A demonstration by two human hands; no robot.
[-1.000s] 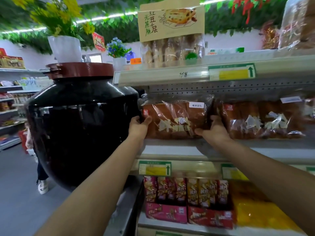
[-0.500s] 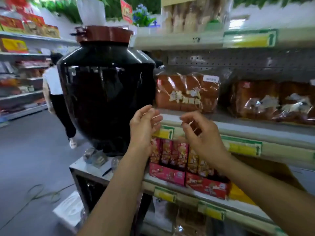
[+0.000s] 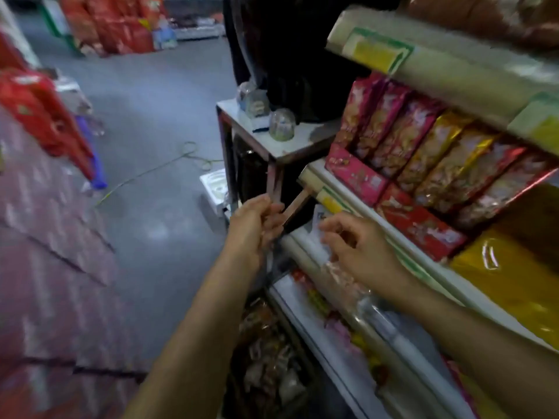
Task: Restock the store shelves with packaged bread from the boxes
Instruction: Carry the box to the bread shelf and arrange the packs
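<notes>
Hands empty (bread blurred overhead).

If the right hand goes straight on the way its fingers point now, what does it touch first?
Probably the left hand. The right hand points its loosely curled fingers leftward, toward it, with only a small gap between. Depth is unclear; it may instead brush the shelf edge below.
</notes>
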